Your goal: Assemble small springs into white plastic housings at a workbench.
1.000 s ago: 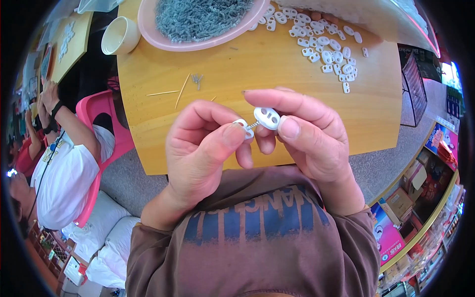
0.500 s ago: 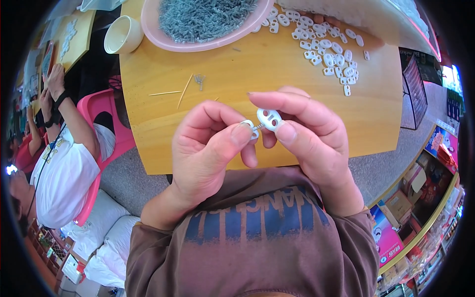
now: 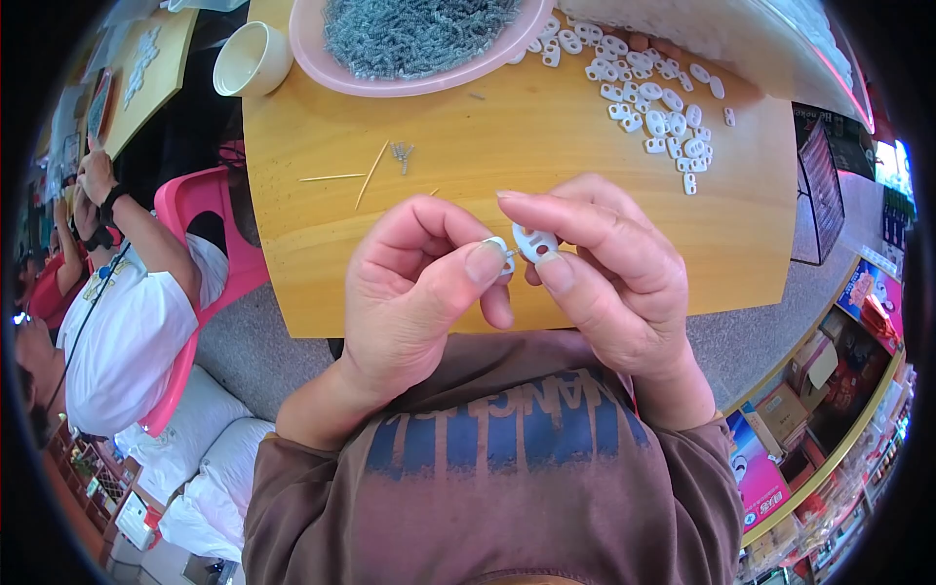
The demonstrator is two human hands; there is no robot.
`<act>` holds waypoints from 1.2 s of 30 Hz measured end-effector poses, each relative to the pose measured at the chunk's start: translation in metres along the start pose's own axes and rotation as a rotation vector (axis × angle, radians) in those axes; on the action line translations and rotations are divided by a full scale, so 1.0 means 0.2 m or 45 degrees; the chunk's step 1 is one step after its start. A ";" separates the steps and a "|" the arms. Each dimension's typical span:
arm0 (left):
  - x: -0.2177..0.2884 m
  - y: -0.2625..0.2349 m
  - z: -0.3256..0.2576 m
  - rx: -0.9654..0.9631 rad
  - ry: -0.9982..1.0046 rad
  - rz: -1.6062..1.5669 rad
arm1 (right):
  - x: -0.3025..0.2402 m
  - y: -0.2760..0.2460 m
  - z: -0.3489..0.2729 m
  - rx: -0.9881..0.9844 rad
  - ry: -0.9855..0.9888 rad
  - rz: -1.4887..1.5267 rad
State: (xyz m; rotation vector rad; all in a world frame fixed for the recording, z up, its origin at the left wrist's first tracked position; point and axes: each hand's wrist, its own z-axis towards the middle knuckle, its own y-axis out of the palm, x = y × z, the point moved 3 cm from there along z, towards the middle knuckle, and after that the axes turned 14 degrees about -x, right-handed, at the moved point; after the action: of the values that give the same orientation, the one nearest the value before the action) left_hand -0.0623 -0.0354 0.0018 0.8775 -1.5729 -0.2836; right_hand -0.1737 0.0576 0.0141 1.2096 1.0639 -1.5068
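Note:
Close over the table's near edge, my left hand (image 3: 414, 292) pinches a small white plastic cord-lock part (image 3: 505, 257) between thumb and fingers. A white oval cord-lock part (image 3: 534, 241) with holes is gripped by thumb and fingertips of my right hand (image 3: 619, 273). Between the two parts a short bit of metal spring (image 3: 516, 254) shows, bridging a narrow gap. My fingers hide most of the left part. Ahead of my left hand lie a few loose springs (image 3: 402, 156) and a toothpick (image 3: 372, 175).
A pink basin (image 3: 409, 87) heaped with springs (image 3: 414, 34) stands at the far side, beside a cream cup (image 3: 252, 60). Many white cord-lock parts (image 3: 673, 122) are scattered far right, near a clear plastic bag (image 3: 712, 39). A person (image 3: 127, 302) sits left on a pink chair (image 3: 224, 253).
The two white parts have come closer together, and less of the spring shows. The right oval part has tilted in my fingers. My left hand keeps its pinch.

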 end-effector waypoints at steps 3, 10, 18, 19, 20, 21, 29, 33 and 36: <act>0.00 0.00 0.00 -0.013 0.003 0.008 | 0.00 0.00 0.00 -0.013 -0.012 0.007; 0.00 0.01 0.00 -0.021 -0.004 -0.011 | 0.02 0.01 -0.02 -0.014 0.053 0.133; -0.01 0.02 0.00 -0.006 -0.013 -0.014 | 0.02 0.01 -0.02 0.035 0.033 0.104; -0.01 0.02 0.00 -0.004 0.001 -0.007 | 0.02 0.01 -0.02 0.034 0.034 0.107; -0.01 0.02 0.00 -0.001 0.000 -0.007 | 0.02 0.01 -0.02 0.014 0.017 0.056; -0.01 0.02 0.00 -0.008 0.013 -0.007 | 0.02 0.01 -0.02 -0.006 -0.001 0.004; -0.01 0.04 0.01 -0.031 0.015 -0.023 | 0.01 0.01 -0.02 0.040 -0.079 -0.026; -0.01 0.04 0.00 -0.043 0.014 -0.014 | 0.01 0.00 -0.01 -0.019 -0.176 -0.163; -0.01 0.04 0.00 -0.066 0.014 -0.020 | 0.02 0.00 -0.03 0.026 -0.081 0.004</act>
State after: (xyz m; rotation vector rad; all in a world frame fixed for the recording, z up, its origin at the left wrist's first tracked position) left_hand -0.0665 -0.0279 0.0050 0.8507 -1.5427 -0.3290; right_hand -0.1722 0.0624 0.0095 1.1691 1.0066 -1.5473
